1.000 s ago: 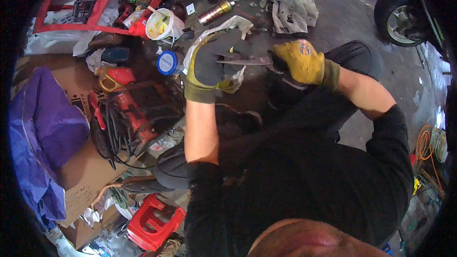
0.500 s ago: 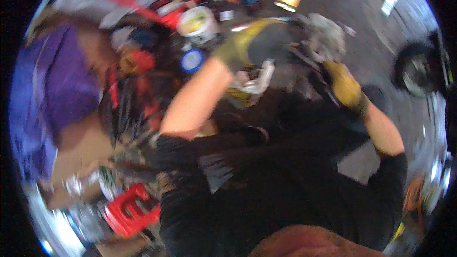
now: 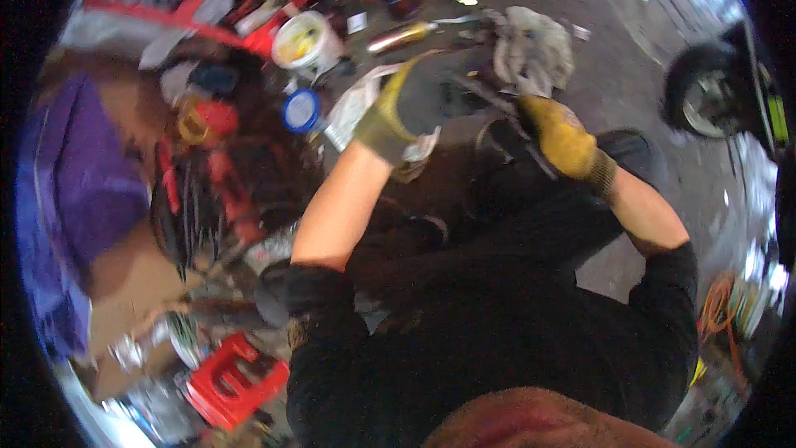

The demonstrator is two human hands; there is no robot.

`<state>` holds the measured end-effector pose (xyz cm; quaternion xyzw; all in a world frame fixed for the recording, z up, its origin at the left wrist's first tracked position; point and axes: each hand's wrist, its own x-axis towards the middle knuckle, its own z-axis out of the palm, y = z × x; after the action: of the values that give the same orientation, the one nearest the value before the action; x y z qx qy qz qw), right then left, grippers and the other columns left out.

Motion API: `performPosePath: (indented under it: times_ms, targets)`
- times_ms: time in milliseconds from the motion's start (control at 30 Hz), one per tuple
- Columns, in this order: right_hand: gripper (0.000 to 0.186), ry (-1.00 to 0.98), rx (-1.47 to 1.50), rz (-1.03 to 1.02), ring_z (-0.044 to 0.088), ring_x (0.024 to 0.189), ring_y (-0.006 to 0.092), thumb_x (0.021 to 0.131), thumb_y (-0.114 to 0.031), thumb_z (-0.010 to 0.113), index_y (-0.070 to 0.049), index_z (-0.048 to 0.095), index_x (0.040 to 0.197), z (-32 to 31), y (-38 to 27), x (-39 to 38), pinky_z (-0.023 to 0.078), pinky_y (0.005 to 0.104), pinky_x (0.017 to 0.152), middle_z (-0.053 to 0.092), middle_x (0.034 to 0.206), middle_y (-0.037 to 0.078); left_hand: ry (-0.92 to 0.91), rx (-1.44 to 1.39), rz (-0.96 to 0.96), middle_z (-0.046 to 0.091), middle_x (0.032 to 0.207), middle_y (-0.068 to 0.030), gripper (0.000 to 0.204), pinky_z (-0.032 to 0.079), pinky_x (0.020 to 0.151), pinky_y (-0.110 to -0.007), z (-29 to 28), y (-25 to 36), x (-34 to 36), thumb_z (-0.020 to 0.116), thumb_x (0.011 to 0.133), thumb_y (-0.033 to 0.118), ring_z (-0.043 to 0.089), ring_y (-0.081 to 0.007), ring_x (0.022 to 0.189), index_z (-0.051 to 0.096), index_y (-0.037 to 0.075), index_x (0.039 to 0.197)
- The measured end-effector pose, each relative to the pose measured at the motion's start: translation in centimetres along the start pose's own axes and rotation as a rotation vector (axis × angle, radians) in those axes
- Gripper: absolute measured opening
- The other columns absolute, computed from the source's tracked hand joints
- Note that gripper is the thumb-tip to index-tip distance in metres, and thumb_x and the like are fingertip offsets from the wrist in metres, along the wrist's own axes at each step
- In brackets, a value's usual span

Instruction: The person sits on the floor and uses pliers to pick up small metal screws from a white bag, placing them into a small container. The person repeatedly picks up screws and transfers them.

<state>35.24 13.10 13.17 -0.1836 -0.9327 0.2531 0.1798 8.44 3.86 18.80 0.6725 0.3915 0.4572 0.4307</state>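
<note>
The floor (image 3: 622,58) is littered. Centrally, a dark tool (image 3: 496,98) is gripped by the curled right hand (image 3: 564,137); the left hand's (image 3: 413,101) fingers cannot be judged.

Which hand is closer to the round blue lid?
The left. The left hand is a little to the right of the round blue lid in the picture; the right hand, gripping a long dark tool, is farther right, beyond the left hand.

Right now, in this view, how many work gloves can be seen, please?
2: one glove on the left hand, and the other glove on the right hand. Others may be hidden from view.
</note>
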Motion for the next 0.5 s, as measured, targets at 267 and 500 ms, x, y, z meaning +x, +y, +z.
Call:
performPosePath:
  times_ms: [267, 500]
  targets:
    - [0.033, -0.234, 0.036, 0.114, 0.066, 0.097, 0.0393, 0.085, -0.015, 0.062, -0.003, 0.063, 0.116, -3.2, -3.2, 2.9, 0.052, 0.0463, 0.080, 0.069, 0.099, 0.022, 0.098, -0.551, -0.583, 0.072, 0.106, -0.0117, 0.035, 0.052, 0.063, -0.022, -1.8, 1.3, 0.7, 0.053, 0.103, 0.023, 0.068, -0.0134, 0.080, 0.060, 0.005, 0.132]
    - [0.026, -0.095, -0.097, 0.046, 0.069, 0.086, 0.0381, 0.084, -0.016, 0.061, -0.006, 0.065, 0.108, -2.9, -1.8, 2.3, 0.054, 0.0460, 0.073, 0.070, 0.090, 0.020, -0.089, -0.624, -0.568, 0.071, 0.113, -0.0137, 0.036, 0.059, 0.080, -0.031, -3.5, -0.4, 2.2, 0.060, 0.098, 0.017, 0.072, -0.0205, 0.095, 0.060, 0.001, 0.129]
